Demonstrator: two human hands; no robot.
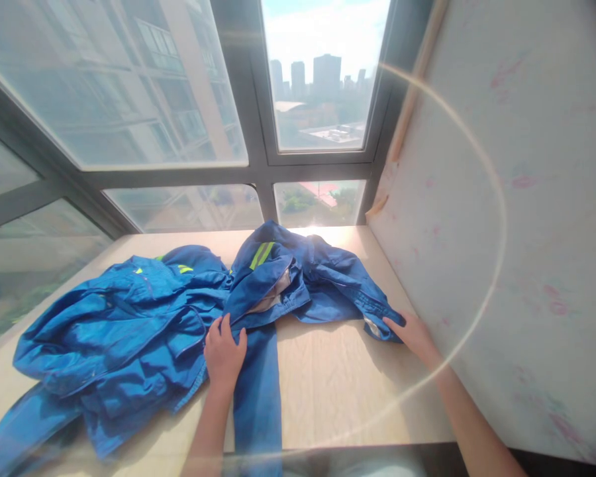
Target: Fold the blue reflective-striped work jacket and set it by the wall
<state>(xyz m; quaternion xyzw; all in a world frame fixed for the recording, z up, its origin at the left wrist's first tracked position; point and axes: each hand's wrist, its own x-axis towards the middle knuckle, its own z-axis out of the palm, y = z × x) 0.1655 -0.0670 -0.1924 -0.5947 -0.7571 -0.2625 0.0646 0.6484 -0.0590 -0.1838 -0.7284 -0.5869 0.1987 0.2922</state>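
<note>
Blue work trousers [328, 291] lie crumpled on a light wooden surface, showing a yellow-green and grey reflective stripe and some pale lining. One straight leg [258, 391] stretches toward me over the front edge. At the gathered, waistband-like right end, my right hand [413, 334] has its fingers closed on the cloth. My left hand [224, 351] rests against the trousers near the leg, fingers spread and thumb apart. Left of it lies a bunched blue work jacket [129, 324] with small yellow-green patches, its edge beside my left hand.
The wooden surface [322, 384] ends at a front edge near my body. Grey-framed windows [258, 175] stand behind and to the left, with buildings outside. A pale wall with pink flower patterns [501, 265] rises close on the right. A curved light flare crosses the view.
</note>
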